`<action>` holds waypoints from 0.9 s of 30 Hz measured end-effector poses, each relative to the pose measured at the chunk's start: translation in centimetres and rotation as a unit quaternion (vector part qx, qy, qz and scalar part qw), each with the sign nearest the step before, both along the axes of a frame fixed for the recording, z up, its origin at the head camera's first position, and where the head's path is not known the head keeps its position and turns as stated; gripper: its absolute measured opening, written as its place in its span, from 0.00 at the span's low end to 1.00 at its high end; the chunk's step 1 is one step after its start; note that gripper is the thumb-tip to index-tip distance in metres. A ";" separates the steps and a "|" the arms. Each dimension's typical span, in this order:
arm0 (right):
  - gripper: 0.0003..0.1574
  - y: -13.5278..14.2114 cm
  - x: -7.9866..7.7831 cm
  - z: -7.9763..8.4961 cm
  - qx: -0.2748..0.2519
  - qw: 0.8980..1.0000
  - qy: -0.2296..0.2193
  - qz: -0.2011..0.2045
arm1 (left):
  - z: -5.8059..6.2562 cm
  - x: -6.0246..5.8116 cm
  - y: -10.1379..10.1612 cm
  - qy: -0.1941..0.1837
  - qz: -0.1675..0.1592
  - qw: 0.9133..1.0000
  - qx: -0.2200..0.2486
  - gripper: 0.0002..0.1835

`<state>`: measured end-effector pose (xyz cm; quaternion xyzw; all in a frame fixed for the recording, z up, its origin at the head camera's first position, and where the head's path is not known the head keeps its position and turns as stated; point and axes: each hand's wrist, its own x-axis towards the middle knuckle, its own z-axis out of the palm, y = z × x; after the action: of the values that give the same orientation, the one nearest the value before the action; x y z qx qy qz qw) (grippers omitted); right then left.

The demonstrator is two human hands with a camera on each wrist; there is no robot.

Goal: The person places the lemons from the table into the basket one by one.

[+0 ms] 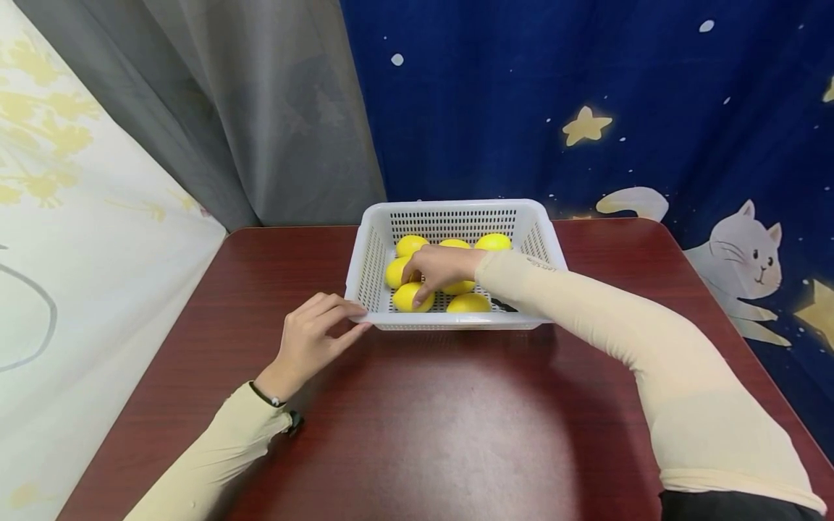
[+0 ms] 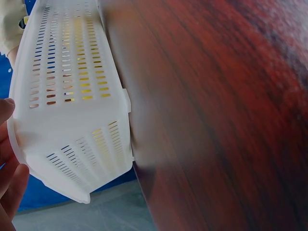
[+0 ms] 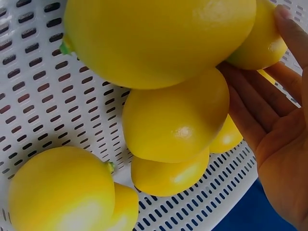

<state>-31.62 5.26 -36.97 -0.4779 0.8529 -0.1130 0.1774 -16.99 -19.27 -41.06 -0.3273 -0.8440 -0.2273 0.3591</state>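
A white perforated plastic basket (image 1: 449, 319) holds several yellow lemons (image 1: 469, 303). My left hand (image 1: 311, 338) pinches the rim at the basket's front left corner, thumb low and fingers above. In the left wrist view, parts of its fingers (image 2: 15, 185) show at the edge beside the basket wall (image 2: 53, 125). Inside the basket, my right hand (image 1: 444, 266) reaches down with thumb and fingers around the front left lemon (image 1: 405, 297). The right wrist view shows the thumb on that lemon (image 3: 262, 43); the other fingertips are hidden behind it.
The basket stands at the back of a dark red wooden table (image 1: 417, 427). Behind it hang a grey curtain (image 1: 287, 130) and a blue curtain (image 1: 482, 108) with stars and a cat. White patterned cloth (image 1: 85, 239) hangs along the left side.
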 end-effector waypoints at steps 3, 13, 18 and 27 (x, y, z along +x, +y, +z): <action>0.35 0.1 0.0 0.1 0.000 1.000 -0.003 -0.002 | 0.0 0.0 0.0 0.000 -0.001 1.000 0.000 0.13; 0.38 0.6 -0.3 0.7 0.009 0.999 -0.016 -0.027 | 0.0 0.0 -0.1 0.003 0.001 1.000 -0.002 0.13; 0.38 1.2 -0.3 1.3 0.002 0.999 -0.023 -0.038 | 0.1 0.1 -0.1 0.000 0.003 1.000 -0.006 0.14; 0.37 2.4 0.2 3.8 -0.032 0.998 -0.027 -0.047 | 0.3 0.2 0.0 0.003 0.005 1.000 -0.014 0.12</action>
<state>-31.47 7.65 -33.13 -0.4396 0.8652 -0.1610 0.1794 -16.83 -19.31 -40.73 -0.3290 -0.8473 -0.2130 0.3585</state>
